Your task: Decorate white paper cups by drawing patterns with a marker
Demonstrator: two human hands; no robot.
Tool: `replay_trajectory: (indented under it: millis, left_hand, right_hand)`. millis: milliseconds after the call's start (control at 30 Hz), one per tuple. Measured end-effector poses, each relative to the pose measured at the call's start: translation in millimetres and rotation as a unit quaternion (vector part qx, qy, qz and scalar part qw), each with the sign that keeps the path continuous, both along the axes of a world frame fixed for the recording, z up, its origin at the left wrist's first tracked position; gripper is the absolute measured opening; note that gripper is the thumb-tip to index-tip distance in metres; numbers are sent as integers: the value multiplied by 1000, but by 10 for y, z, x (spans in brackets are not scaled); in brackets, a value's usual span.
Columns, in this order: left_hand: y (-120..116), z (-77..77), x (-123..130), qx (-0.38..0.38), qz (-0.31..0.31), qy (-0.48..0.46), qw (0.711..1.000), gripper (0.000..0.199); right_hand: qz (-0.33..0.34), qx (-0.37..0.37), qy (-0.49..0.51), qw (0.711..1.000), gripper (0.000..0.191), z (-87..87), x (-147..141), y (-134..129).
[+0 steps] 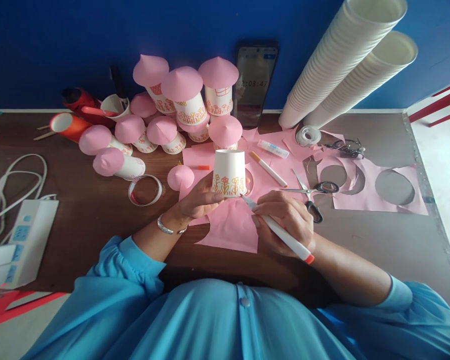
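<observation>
An upside-down white paper cup (229, 167) with orange flowers drawn around its lower part is held by my left hand (199, 201), whose fingers are at its left side and underneath. My right hand (287, 220) grips a white marker (287, 237) with an orange end; its tip touches or nearly touches the cup's lower right edge. Under both hands lie pink paper sheets (230, 227). Behind the cup stands a decorated cup with a pink cone roof (225, 131), and a small pink cone (180, 178) rests to the left.
Several pink-roofed cups (182, 85) stand at the back left. A phone (255, 85) leans on the blue wall beside tall cup stacks (345, 55). Scissors (310, 191), a second marker (269, 169), a glue stick (273, 148) and tape (308, 136) lie rightward. A power strip (32, 240) is far left.
</observation>
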State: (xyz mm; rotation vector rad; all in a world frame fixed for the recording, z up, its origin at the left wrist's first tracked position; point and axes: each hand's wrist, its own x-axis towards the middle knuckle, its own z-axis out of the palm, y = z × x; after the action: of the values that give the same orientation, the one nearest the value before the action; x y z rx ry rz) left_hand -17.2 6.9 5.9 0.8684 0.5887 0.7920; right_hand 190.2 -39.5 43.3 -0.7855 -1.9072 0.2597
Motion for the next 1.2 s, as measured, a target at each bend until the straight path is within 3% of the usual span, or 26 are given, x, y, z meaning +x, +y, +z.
replay_trajectory:
  millis: [567,800,1200]
  left_hand:
    - [-3,-41,18,9,-7,-19,1000,46]
    - [9,-18,-10,-10,-9,26,1000,38]
    - [5,-15,14,0,-11,-10,1000,47]
  right_hand:
    - [2,-6,-11,1000,21,6,-3,2]
    - [11,-14,-10,1000,18,34,7,-17]
    - [0,-3,-20,1000,20,3,8,-1]
